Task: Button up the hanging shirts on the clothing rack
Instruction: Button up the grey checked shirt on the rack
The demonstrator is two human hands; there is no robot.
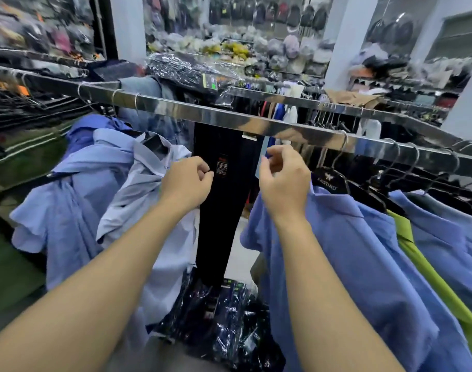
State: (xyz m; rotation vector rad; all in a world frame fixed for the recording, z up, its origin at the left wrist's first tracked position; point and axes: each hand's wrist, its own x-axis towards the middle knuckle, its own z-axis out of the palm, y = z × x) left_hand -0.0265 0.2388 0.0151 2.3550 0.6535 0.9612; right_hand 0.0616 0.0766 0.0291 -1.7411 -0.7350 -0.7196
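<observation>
1. While both forearms reach forward, the left hand [187, 181] curls closed against a pale blue shirt [138, 189]; the right hand [283, 181], fingers loosely bent and apart, hovers above a blue shirt [350, 251].
2. Both shirts hang from a chrome rail [229, 116] in a clothing shop.
3. A black hanger [330, 179] reads "ARISTINO".

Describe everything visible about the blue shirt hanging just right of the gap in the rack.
The blue shirt is a plain mid-blue woven fabric with a collar and a short sleeve. It hangs on a black hanger with white lettering, hooked over the shiny metal rail. It drapes down toward the camera. The right hand is raised at its collar, fingers curled; the forearm lies over the fabric. A green shirt presses against its far side. Its buttons are hidden.
</observation>
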